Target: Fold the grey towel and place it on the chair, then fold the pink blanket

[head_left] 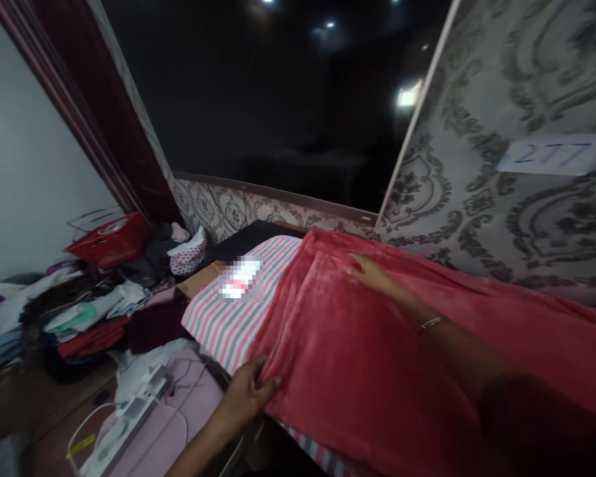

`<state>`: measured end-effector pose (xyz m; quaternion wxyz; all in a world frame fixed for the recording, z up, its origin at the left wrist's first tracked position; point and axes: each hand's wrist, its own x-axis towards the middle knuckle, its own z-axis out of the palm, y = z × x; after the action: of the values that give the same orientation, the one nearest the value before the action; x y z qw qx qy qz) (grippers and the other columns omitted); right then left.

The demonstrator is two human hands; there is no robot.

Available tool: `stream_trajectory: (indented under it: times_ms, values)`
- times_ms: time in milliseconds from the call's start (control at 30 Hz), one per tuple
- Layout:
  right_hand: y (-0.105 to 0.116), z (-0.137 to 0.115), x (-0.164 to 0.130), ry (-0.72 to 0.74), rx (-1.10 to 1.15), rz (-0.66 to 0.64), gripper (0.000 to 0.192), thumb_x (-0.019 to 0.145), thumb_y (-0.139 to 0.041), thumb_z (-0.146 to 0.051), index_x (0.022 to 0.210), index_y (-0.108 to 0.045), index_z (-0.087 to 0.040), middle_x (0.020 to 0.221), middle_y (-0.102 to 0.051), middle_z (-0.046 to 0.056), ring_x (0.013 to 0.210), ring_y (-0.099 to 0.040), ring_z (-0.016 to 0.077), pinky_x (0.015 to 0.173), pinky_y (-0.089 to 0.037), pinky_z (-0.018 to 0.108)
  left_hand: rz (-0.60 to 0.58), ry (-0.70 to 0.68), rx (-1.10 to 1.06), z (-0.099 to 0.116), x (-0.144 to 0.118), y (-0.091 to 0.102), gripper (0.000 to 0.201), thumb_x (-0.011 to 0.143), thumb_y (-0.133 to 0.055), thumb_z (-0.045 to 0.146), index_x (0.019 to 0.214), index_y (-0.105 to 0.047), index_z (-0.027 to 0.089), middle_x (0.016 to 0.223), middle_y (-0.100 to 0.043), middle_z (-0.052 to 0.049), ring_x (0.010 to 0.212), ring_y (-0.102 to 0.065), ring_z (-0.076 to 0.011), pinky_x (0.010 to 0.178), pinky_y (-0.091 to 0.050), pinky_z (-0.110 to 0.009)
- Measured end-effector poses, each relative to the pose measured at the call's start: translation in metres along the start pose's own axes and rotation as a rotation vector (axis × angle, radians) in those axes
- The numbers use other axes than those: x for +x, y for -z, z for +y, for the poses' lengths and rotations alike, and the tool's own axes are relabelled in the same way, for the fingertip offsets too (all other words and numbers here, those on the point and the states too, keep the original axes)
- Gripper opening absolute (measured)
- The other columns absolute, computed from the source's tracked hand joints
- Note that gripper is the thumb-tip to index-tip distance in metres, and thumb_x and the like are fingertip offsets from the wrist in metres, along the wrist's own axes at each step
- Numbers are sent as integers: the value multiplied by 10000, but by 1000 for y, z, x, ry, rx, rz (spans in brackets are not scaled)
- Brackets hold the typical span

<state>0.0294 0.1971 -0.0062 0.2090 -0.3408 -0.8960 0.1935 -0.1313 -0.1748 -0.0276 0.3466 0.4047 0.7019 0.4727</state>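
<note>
Head view: a plush coral-red blanket (347, 344) lies spread over a long board covered in white cloth with pink and grey stripes (218, 324), leaving the board's rounded left end bare and reaching past its near edge on the right. The left hand (246, 391) is at the near left corner of the blanket, by the board's near edge; thumb and forefinger are slightly parted at the fabric's border, and I cannot tell whether they pinch it. The right hand (372, 275) rests palm down on the blanket toward the far edge, fingers loosely extended, gripping nothing. A bright pixelated patch (241, 278) lies on the stripes near the left end. Left of the near edge, a white power strip (129, 424) sits on pale pink cloth (179, 397).
</note>
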Motion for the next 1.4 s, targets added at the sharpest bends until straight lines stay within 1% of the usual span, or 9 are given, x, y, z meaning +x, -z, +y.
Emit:
stream_trajectory:
  times_ms: [167,300,400,567,667,833,1000,1267,1400]
  values:
    - [-26,7,46,-19,-2,-96,501,779,-697,-346,1254,-646,-196,1256,-674,124,1167,-624,315,964,-514,403,-74,22,-146,-3,-2,-3,469,751,-712,538,1029,-731,160,1038,-730,-89,1005,-650,-285,895,-518,-341]
    - [-33,13,55,6,-44,-124,135,720,-696,-316,786,-679,-200,794,-714,56,800,-668,258,728,-522,335,-115,32,-220,-18,-1,-7,481,783,-679,563,1059,-734,172,1042,-727,-78,970,-657,-265,887,-522,-330]
    - [-27,11,60,8,-59,-53,178,771,-609,-325,645,-551,-213,699,-640,45,714,-606,226,674,-464,321,-89,63,-292,-16,-1,-4,481,777,-688,570,1056,-734,180,1025,-730,-79,965,-662,-264,879,-527,-331]
    - [-5,-13,102,28,-40,334,193,799,-571,-311,666,-456,-233,779,-592,57,750,-541,209,713,-425,317,92,120,-308,25,15,31,449,719,-751,550,962,-733,172,902,-716,-65,862,-657,-238,767,-538,-300]
    - [-6,-31,136,-17,-12,391,192,833,-559,-310,687,-463,-231,801,-595,60,741,-534,200,711,-423,307,236,59,-301,42,34,55,420,677,-775,531,882,-711,169,832,-690,-40,770,-626,-193,694,-515,-259]
    - [-49,-36,148,-148,-179,196,113,838,-600,-285,788,-606,-183,890,-658,90,834,-588,217,719,-421,293,296,108,-215,20,60,60,381,608,-768,516,698,-634,170,648,-590,1,618,-535,-150,547,-429,-232]
    - [-86,-17,131,-179,-216,71,152,883,-587,-284,838,-668,-164,941,-709,120,882,-638,232,693,-411,288,349,78,-115,-11,67,50,366,658,-683,535,688,-619,177,662,-585,-1,657,-538,-160,601,-434,-251]
    - [-91,-10,135,-144,-242,1,215,940,-535,-288,1052,-665,-158,1122,-694,151,1023,-648,243,795,-456,292,405,60,61,-25,66,47,313,733,-604,493,807,-626,189,706,-619,-3,684,-559,-178,646,-431,-270]
    - [-78,-1,124,-98,-245,-11,298,949,-525,-300,1188,-640,-165,1220,-673,138,1099,-630,235,877,-459,299,429,85,25,-26,67,46,342,709,-624,523,833,-601,205,662,-585,26,622,-527,-153,580,-396,-243]
